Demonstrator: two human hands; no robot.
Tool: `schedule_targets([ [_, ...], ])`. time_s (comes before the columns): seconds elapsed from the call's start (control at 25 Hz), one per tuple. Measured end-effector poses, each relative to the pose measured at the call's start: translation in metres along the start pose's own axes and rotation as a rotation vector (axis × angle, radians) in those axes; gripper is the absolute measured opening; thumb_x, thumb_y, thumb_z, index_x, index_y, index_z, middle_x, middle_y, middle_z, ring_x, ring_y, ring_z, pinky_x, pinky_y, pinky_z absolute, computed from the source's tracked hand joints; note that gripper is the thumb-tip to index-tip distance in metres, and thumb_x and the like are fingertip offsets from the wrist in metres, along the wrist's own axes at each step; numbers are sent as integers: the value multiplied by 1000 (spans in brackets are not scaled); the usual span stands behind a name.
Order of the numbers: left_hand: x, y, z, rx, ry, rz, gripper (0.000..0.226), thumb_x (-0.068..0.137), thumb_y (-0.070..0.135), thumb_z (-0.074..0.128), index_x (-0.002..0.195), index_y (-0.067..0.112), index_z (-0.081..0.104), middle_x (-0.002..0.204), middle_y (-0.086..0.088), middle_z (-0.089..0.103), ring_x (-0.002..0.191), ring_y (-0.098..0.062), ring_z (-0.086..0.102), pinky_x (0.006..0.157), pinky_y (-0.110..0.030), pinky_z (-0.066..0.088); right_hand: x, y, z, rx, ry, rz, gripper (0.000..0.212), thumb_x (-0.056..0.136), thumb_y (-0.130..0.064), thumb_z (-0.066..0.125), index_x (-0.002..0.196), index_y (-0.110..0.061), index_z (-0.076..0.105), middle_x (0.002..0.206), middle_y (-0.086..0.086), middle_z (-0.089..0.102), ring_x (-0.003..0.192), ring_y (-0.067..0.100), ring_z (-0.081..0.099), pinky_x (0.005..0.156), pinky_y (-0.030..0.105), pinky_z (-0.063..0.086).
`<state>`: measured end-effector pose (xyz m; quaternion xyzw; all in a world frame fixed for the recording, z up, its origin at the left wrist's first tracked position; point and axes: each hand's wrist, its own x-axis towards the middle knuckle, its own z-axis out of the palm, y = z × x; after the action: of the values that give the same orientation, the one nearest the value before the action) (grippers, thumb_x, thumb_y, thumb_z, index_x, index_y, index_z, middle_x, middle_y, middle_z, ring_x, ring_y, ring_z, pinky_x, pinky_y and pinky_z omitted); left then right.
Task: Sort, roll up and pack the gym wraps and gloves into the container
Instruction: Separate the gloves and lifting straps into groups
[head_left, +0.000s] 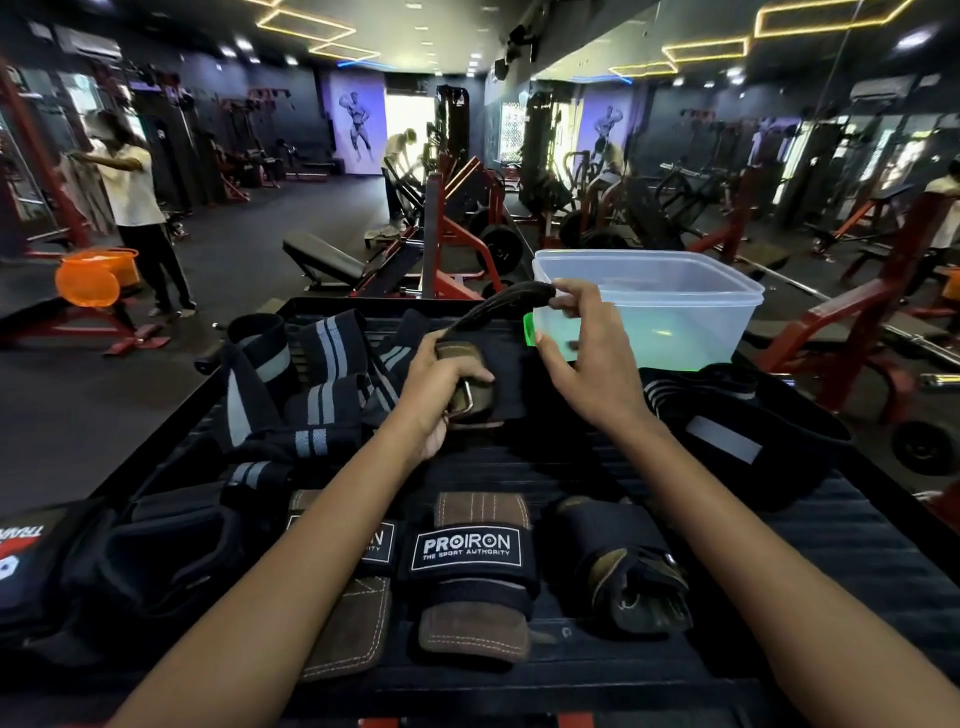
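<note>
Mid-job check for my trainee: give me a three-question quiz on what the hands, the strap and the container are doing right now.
1. True or false: the container already holds rolled wraps.
2. Which hand pinches the free end of the strap? A) left hand B) right hand C) neither
3. Fill in: the left hand grips the strap's end that carries a metal ____.

Key
1. False: it shows nothing inside but one small dark thing, too small to tell.
2. B: the right hand pinches the strap's tip in front of the container.
3. Buckle.
</note>
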<state>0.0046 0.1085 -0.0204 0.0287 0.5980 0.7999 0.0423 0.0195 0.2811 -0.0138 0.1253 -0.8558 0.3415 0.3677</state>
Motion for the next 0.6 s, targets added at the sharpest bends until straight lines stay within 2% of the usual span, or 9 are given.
schedule_targets([
  [0.08, 2, 0, -4, -63, -9, -49, 36, 72, 1, 68, 103, 13, 55, 102, -17, 63, 89, -29, 63, 74, -38, 54, 2, 6, -7, 2, -77, 87, 39, 87, -32, 68, 119, -18, 52, 117, -1, 61, 107, 17, 52, 88, 32, 44],
  [0.16, 4, -2, -7, -54, -22, -59, 32, 83, 14, 71, 111, 10, 57, 110, -18, 67, 97, -31, 65, 83, -43, 54, 3, 9, -10, 250, -220, 338, 34, 83, -42, 72, 103, -18, 59, 97, -1, 66, 86, 13, 60, 77, 27, 44],
  [0.24, 3, -2, -7, -13, -12, -53, 38, 84, 31, 73, 114, 11, 59, 112, -13, 70, 100, -28, 68, 86, -41, 56, 3, 11, -11, 343, -311, 426, 34, 79, -43, 76, 100, -18, 64, 80, -4, 64, 74, 10, 60, 71, 26, 44],
  [0.36, 4, -6, -7, 50, 34, -38, 32, 81, 33, 75, 106, 18, 61, 105, -10, 72, 95, -25, 70, 85, -40, 57, 5, 11, -13, 405, -261, 267, 34, 76, -19, 81, 107, -18, 67, 90, -8, 69, 80, 2, 64, 76, 31, 48],
  [0.44, 1, -6, -5, 89, 36, -77, 33, 75, 28, 78, 101, 17, 61, 99, -10, 71, 87, -26, 69, 77, -38, 55, 5, 8, -14, 385, -228, 169, 40, 76, -10, 80, 113, -20, 67, 98, -8, 71, 76, -2, 64, 72, 30, 52],
  [0.52, -2, -5, -3, 69, 24, -127, 43, 62, 29, 75, 100, 13, 61, 92, -10, 67, 78, -25, 64, 67, -35, 51, 2, 6, -10, 175, -169, 39, 39, 77, -18, 79, 113, -26, 67, 98, -10, 71, 81, 6, 65, 67, 30, 53],
  [0.6, -5, 0, -3, -81, -3, -143, 31, 65, 27, 63, 90, 9, 61, 81, -9, 63, 65, -21, 59, 58, -27, 46, -3, 3, -7, -100, -95, -165, 31, 77, -25, 73, 107, -28, 67, 96, -11, 70, 87, 12, 63, 66, 35, 54],
])
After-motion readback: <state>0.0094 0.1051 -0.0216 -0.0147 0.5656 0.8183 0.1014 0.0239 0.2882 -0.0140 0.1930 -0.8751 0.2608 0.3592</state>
